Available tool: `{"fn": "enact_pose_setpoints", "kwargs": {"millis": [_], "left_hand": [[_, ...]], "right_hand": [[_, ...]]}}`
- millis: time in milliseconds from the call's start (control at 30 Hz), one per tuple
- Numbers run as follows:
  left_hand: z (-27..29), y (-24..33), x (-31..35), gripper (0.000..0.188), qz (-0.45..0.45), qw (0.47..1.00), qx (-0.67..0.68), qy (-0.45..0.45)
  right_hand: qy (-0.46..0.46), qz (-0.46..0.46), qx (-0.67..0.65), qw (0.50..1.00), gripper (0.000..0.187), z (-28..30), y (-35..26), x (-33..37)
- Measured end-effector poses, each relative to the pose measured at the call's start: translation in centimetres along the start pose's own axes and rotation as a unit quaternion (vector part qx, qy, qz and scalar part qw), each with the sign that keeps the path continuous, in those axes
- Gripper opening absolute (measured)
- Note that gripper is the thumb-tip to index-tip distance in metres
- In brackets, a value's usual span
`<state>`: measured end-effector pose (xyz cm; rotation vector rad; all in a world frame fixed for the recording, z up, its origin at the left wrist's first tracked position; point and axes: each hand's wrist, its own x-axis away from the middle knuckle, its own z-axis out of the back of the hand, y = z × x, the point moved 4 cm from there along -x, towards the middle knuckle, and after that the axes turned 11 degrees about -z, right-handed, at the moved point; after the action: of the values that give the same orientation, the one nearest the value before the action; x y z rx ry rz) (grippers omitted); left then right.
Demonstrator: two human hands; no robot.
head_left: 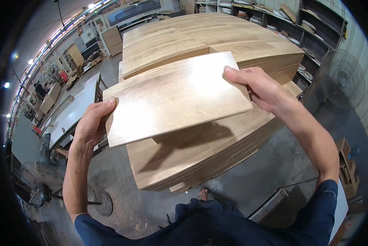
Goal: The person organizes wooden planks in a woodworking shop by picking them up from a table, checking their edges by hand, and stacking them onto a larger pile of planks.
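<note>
A rectangular light wood-grain board [175, 96] is held up between my two hands, tilted with its right end higher in the picture. My left hand [94, 121] grips its left end, the thumb on the top face and the other fingers mostly hidden beneath. At the right end my right hand [259, 86] is closed round the edge, thumb also on top. Under the board, a lower stack of similar panels [184, 164] catches its shadow. Behind it rises a taller stack of wood-grain panels [208, 30].
Pedestal fans stand at the right [343, 76] and lower left [40, 184]. Dark shelves [319, 28] with rolls line the back right. A white-topped table [79, 108] is at left. A wooden crate [348, 168] sits at the right, on the grey floor [147, 209].
</note>
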<state>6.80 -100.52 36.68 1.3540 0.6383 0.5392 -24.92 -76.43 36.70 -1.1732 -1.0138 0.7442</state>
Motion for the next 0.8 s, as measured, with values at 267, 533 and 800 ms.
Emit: {"fn": "enact_pose_setpoints", "kwargs": {"millis": [267, 533, 800], "left_hand": [[1.6, -1.6, -3.7, 0.056, 0.086, 0.992, 0.044, 0.082], [0.6, -0.7, -3.2, 0.069, 0.083, 0.992, -0.046, 0.089], [1.1, -6.1, 4.9, 0.068, -0.193, 0.973, -0.112, 0.065]], "right_hand": [[-0.002, -0.029, -0.070, 0.997, 0.059, 0.0, -2.3, -5.2], [0.111, 0.270, 0.166, 0.942, 0.075, 3.0, 1.9, 0.4], [0.236, 0.331, 0.226, 0.885, 0.060, 2.1, 5.6, -1.3]]}}
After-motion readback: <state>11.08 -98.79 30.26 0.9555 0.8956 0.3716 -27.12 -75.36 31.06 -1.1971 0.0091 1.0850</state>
